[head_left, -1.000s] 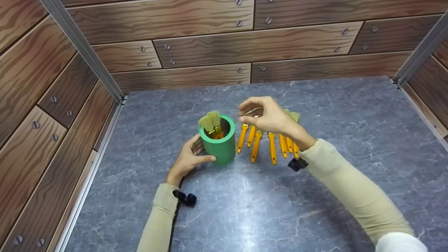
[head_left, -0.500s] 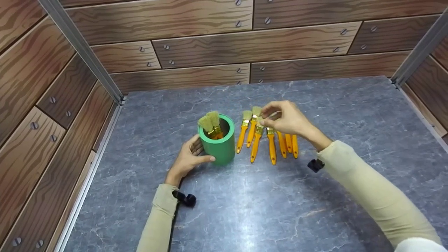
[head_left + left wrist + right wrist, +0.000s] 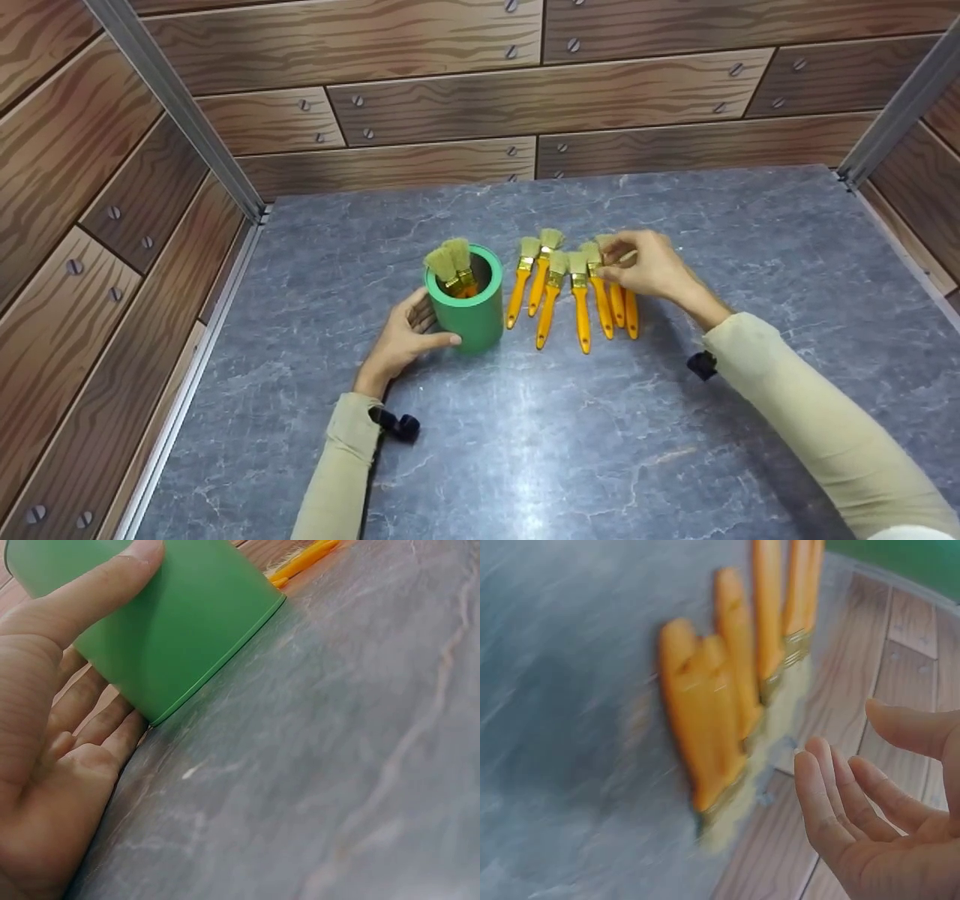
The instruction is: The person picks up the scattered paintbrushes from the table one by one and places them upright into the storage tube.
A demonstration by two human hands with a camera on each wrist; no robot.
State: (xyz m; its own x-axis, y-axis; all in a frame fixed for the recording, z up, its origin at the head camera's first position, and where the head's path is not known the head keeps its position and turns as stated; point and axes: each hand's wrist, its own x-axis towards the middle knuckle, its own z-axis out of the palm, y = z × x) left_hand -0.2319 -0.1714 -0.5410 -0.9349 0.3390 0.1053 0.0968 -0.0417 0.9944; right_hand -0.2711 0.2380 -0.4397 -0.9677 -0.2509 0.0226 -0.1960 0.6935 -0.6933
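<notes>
A green cylindrical can point(image 3: 480, 319) stands upright on the table with two paintbrushes point(image 3: 452, 266) inside, bristles up. My left hand point(image 3: 401, 341) holds the can at its left side, thumb across the front and fingers round the back; the left wrist view shows the thumb on the green wall point(image 3: 195, 622). Right of the can lies a row of several paintbrushes point(image 3: 582, 315) with orange handles, bristles pointing away from me. Over the bristles at the row's right end hovers my right hand point(image 3: 649, 262). In the right wrist view its fingers point(image 3: 829, 817) are loosely bent, apart from the thumb, holding nothing.
The tabletop point(image 3: 480, 450) is grey and marble-patterned. Wood-patterned panels point(image 3: 450, 97) wall in its back and sides, with metal corner posts point(image 3: 180, 105) where they meet. A small black device point(image 3: 397, 425) is strapped at each wrist.
My right hand has moved right and slightly towards me along the row, from beside the can to the rightmost brushes, uncovering the left ones. My left hand and the can have stayed in place.
</notes>
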